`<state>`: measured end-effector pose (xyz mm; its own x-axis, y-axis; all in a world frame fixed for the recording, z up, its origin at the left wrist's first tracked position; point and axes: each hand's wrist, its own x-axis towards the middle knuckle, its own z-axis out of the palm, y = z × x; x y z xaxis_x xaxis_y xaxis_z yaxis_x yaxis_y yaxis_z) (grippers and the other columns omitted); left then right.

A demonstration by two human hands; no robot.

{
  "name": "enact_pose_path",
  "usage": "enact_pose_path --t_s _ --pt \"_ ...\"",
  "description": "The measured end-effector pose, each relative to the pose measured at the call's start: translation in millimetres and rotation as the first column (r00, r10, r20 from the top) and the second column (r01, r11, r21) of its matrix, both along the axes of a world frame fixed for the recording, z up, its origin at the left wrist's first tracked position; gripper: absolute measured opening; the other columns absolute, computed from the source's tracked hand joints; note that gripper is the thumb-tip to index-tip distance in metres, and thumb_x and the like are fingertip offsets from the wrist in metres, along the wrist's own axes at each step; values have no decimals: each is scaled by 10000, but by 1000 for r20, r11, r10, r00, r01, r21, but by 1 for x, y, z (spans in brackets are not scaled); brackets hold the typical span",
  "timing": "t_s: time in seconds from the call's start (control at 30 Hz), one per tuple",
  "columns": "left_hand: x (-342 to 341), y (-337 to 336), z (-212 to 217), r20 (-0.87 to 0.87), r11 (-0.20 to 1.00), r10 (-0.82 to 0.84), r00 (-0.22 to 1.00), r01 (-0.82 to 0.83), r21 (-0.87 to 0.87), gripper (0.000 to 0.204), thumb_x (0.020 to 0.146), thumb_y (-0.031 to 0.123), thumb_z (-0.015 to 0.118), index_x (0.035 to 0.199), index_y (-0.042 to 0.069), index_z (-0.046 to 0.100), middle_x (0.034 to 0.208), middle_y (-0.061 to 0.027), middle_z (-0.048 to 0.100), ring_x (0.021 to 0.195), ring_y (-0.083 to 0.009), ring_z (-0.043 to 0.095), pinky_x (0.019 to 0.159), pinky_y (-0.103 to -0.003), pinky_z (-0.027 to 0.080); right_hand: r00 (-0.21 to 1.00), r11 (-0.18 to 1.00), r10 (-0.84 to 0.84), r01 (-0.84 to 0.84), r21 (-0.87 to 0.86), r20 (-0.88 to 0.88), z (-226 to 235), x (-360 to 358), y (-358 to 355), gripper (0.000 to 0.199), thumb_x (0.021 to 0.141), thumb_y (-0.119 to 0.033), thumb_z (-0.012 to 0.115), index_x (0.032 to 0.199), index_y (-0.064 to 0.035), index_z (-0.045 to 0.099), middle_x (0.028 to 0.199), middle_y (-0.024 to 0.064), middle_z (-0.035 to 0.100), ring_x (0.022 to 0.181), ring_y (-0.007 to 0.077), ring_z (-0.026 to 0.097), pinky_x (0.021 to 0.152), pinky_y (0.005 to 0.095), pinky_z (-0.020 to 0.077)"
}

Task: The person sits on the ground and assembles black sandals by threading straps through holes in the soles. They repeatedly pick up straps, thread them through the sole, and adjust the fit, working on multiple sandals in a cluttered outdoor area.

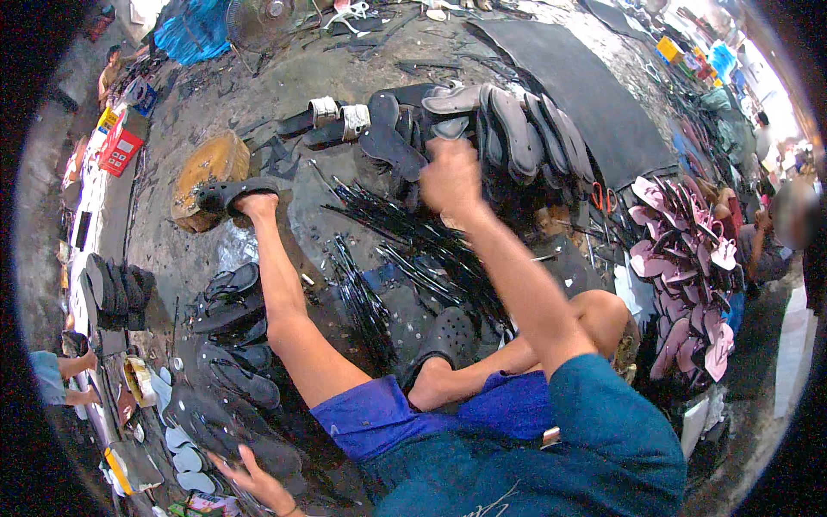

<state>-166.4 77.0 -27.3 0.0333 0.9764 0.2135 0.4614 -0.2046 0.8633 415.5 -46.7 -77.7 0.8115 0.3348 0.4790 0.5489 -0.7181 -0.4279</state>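
Observation:
My right hand (pixel 452 177) reaches forward to the pile of grey and black shoe soles (pixel 508 129). Motion blurs its fingers, which look curled; whether they grip anything is hidden. Just beyond it lies a small grey sole (pixel 450 128), and a dark sole (pixel 392 138) leans beside it on the left. At the lower left, my left hand (pixel 251 482) is held out with spread fingers and nothing in it. Nearby lie dark slippers (pixel 237 375) and pale blue sole-shaped pieces (pixel 191 461). Bundles of thin glossy black strips (pixel 413 228) spread over the floor between my legs and the soles.
Pink slippers (pixel 680 276) are heaped at the right, with orange-handled scissors (pixel 603 198) nearby. A round wooden block (pixel 209 172) stands by my outstretched foot. A large black sheet (pixel 577 95) lies beyond the soles. Other people work at both sides.

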Motion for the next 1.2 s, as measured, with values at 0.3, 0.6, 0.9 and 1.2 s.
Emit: enact_pose_path --t_s 0.3,0.6,0.9,1.2 --pt "37 -15 -4 -310 992 -124 943 127 -10 557 953 191 678 1424 -14 460 1510 -158 437 1343 -301 459 1117 -429 350 832 951 -199 291 102 -518 -37 102 -133 919 718 -484 825 1388 50 495 1314 239 603 1222 358 585 1069 426 438" --pt "235 6 -11 403 851 -359 842 473 -230 536 935 133 687 1388 2 432 1303 -88 579 1133 -230 576 1025 -356 455 155 560 793 -567 604 -589 2 -217 -26 748 672 -418 905 1216 -5 600 1242 204 607 1203 359 557 1041 428 441" --pt "106 -59 -9 -485 950 -282 828 311 -23 759 860 176 777 1474 -12 372 1272 -123 582 1046 -254 552 909 -367 462 805 887 172 -377 -266 -568 -139 -104 -64 187 862 -195 669 930 -24 704 988 163 725 949 361 686 839 471 547" --pt "223 22 -24 461 821 -360 811 510 -256 347 1018 108 590 1334 -31 556 1081 -84 691 848 -79 625 725 -213 518 -212 493 636 -628 602 -742 -39 -197 9 301 921 -286 678 1060 -22 723 971 147 743 914 242 702 854 384 536"
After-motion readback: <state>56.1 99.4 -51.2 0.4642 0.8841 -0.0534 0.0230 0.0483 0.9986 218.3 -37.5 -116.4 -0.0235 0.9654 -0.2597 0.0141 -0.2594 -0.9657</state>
